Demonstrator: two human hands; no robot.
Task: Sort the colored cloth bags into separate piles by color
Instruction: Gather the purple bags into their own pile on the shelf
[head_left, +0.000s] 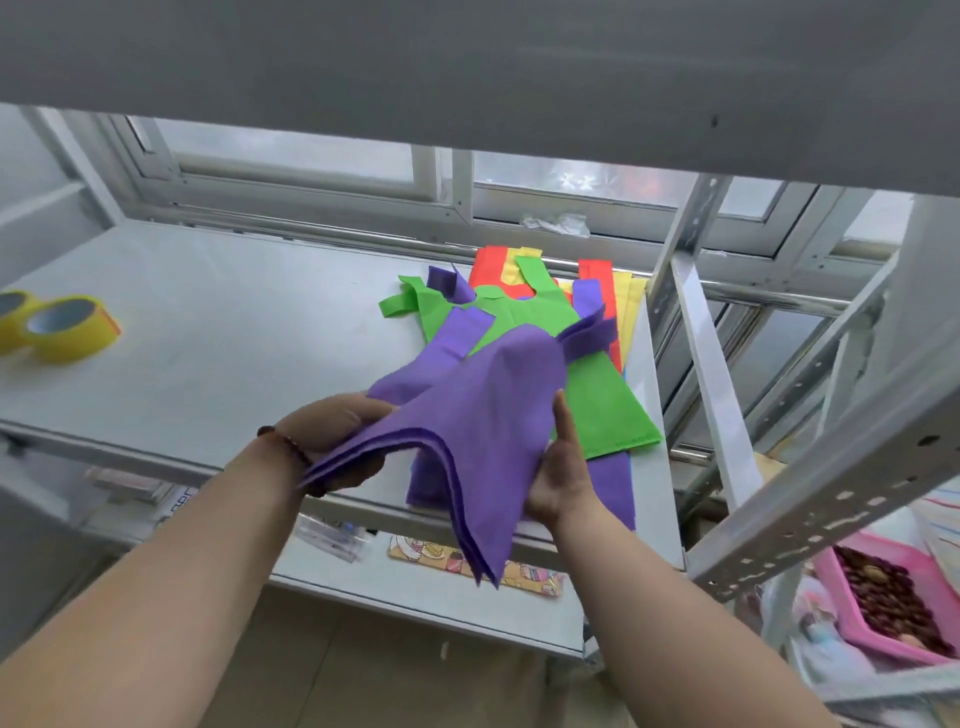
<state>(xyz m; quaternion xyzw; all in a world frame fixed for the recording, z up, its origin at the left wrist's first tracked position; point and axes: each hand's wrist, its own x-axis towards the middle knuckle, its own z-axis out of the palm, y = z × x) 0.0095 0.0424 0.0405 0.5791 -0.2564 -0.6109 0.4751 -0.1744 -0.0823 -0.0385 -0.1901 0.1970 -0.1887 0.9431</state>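
Head view: purple bags (467, 415) layered, draped, edges hanging.

Purple bags (467, 415), green bag (597, 405), yellow tape (67, 327).

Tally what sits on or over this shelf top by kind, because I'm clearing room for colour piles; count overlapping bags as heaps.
Yellow tape rolls: 2
Mixed heap of bags, with green, purple, red and yellow showing: 1
Purple bunch, held by left hand and right hand: 1
Total: 4
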